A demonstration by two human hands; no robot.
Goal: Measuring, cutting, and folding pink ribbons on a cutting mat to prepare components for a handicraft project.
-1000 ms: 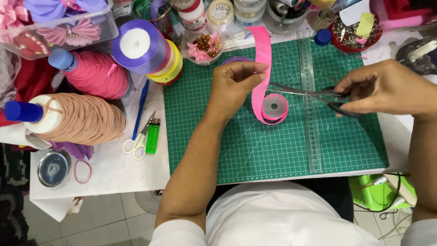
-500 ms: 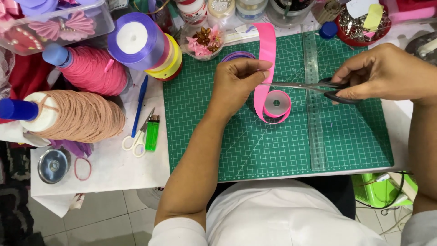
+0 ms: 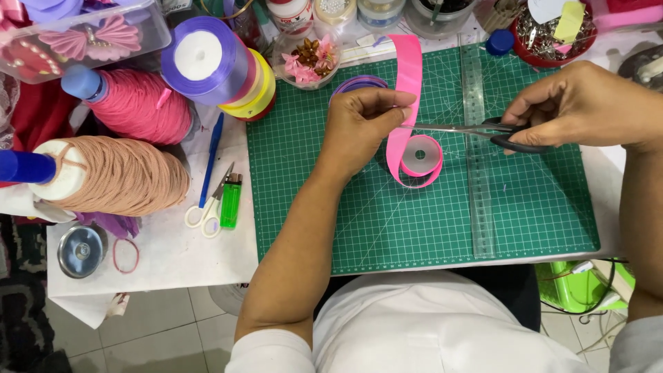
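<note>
Head view: glossy pink ribbon point(image 3: 409, 90) curls off its spool.

I see white table point(image 3: 173, 255) carrying green cutting mat point(image 3: 414, 228) at frame centre. Clear ruler point(image 3: 480, 179) lies upright along mat's right half; pink ribbon roll point(image 3: 420, 155) sits mid-mat. Left of mat: blue pen point(image 3: 210, 162), small white scissors point(image 3: 207, 207), green lighter point(image 3: 231, 200). Far left: beige yarn cone point(image 3: 124, 176), pink yarn cone point(image 3: 141, 107). Lower left: round tin point(image 3: 80, 250), red rubber band point(image 3: 126, 255).
</note>
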